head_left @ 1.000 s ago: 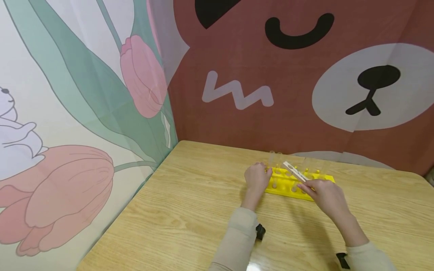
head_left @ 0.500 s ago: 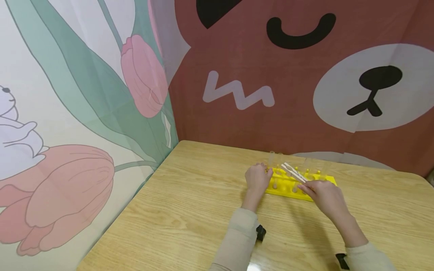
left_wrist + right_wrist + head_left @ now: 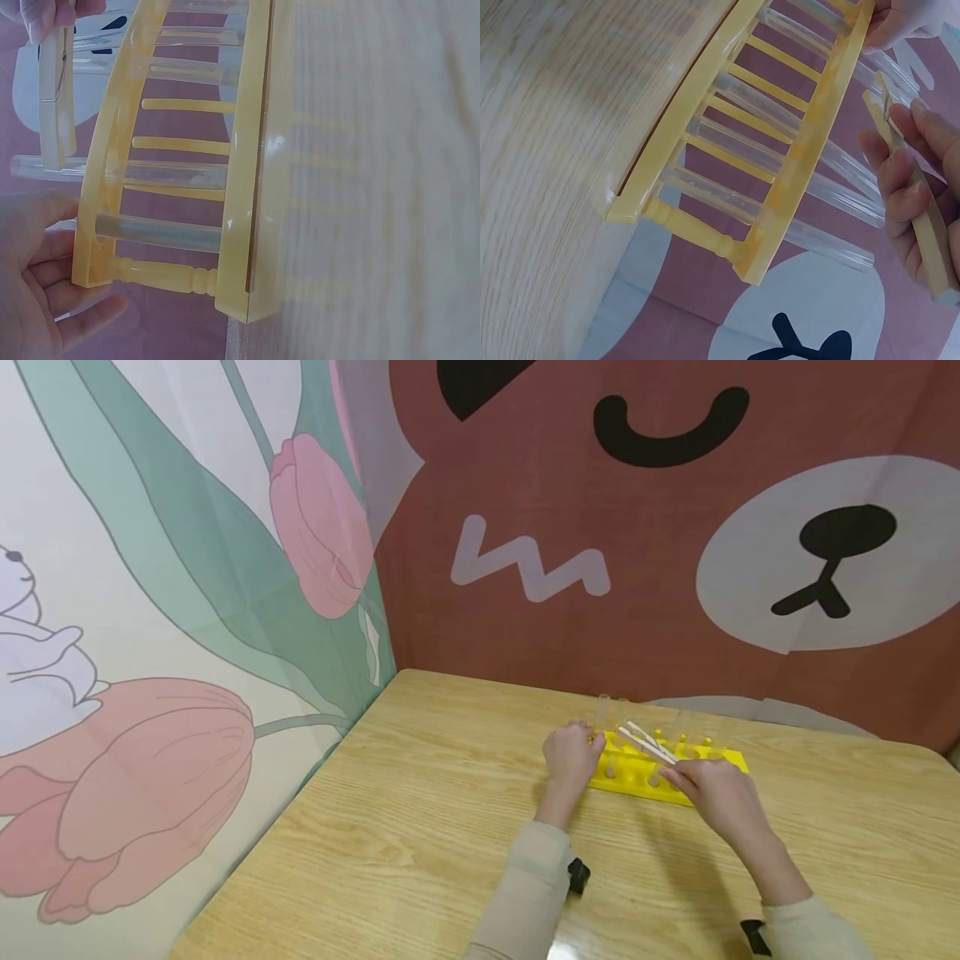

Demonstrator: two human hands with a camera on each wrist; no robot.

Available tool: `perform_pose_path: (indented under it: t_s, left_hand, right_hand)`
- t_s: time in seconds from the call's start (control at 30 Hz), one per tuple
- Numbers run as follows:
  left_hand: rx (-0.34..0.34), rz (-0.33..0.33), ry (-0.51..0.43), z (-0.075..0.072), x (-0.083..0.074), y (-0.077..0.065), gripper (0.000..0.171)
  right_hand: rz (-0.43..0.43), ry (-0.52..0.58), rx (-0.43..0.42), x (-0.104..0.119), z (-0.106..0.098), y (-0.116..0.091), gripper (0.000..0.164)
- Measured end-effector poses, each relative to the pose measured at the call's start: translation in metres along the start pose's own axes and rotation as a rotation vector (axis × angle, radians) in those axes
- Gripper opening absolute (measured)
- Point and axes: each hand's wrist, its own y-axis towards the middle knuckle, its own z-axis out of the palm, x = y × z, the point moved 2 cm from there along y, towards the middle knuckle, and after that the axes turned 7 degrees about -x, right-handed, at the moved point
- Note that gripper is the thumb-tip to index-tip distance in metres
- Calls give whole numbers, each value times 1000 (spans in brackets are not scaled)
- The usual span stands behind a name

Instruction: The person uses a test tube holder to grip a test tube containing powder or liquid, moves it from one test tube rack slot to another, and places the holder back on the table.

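The tabletop [image 3: 420, 827], pale wood-grained, fills the lower middle of the head frame, and the yellow test tube rack [image 3: 632, 774] stays put on it, right of centre. The left hand [image 3: 572, 756] keeps its place, holding the rack's upper deck at the end nearer the frame's middle. The right hand [image 3: 720, 789] also stays about where it was, at the rack's right-hand front, fingers and thumb round a wooden clamp [image 3: 663, 755]. What has changed is the clamp: its prongs, close together a second ago, now stand clearly apart, pointing up and left towards the tubes. That suggests it is being readied to go round one of them. In the left wrist view a prong crosses the upper end of a clear tube [image 3: 46, 169]; whether the tube sits between the prongs, I cannot tell.

The rack is glossy, with two long decks joined by a turned end post [image 3: 161, 276] and a row of slim yellow pegs [image 3: 187, 106]. Several clear tubes stand through the upper deck, their tops reaching well above it; the one nearest the left hand looks greyer inside. The clamp is plain, squared wood with a small metal spring [image 3: 886, 112] near its prongs.
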Motion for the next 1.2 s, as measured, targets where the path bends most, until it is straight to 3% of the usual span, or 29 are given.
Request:
perform_pose_path:
  t_s: [0.47,0.83,1.2]
  left_hand:
    - [16,-8,2,-3,-1,0,19]
    - [45,-17,12,-5,-2,0,21]
    - [64,-32,11,-6,-2,-1,22]
  right_hand:
    - [41,8,42,-2,3,5,25]
    - [45,17,35,-1,8,8,18]
    - [33,26,25,2,10,10,22]
